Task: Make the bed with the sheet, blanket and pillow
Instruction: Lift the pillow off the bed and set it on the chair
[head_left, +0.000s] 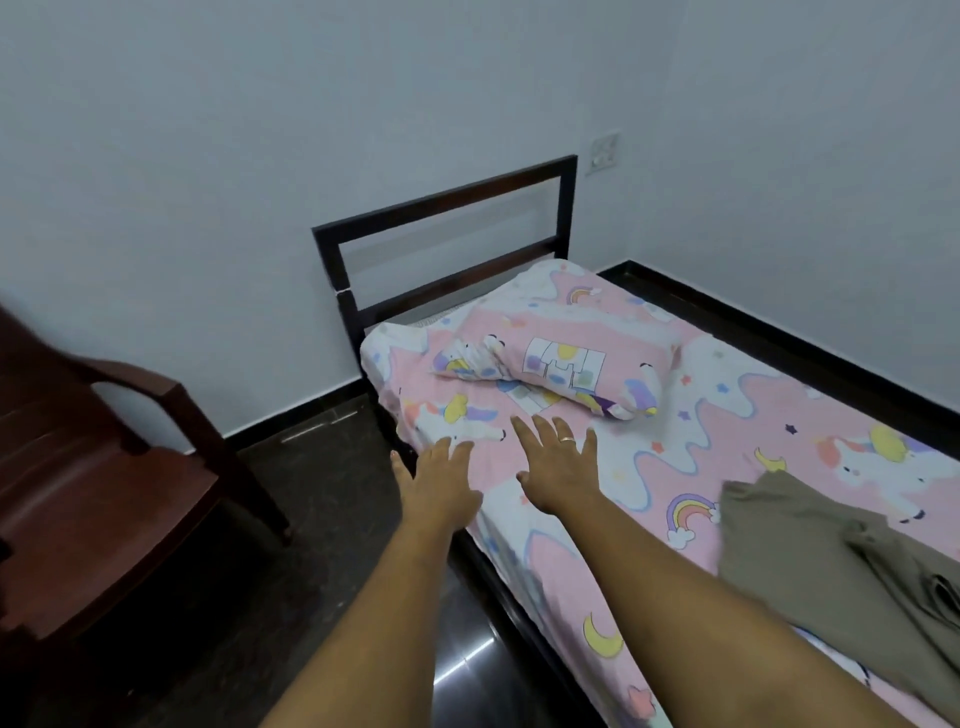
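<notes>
A pink and white unicorn-print sheet (727, 415) covers the mattress of a single bed. A pillow (566, 358) in the same print lies at the head end, tilted across the bed. An olive-green blanket (831, 561) lies crumpled on the sheet at the right. My left hand (441, 488) reaches out with straight fingers over the bed's near left edge. My right hand (558, 467), with a ring on one finger, is spread flat over the sheet just below the pillow. Neither hand holds anything.
A dark metal headboard (447, 244) stands against the pale wall. A dark red plastic chair (98, 467) is on the left, close to the bed. Glossy dark floor (322, 545) lies between them. A wall switch (602, 153) is above the headboard's right end.
</notes>
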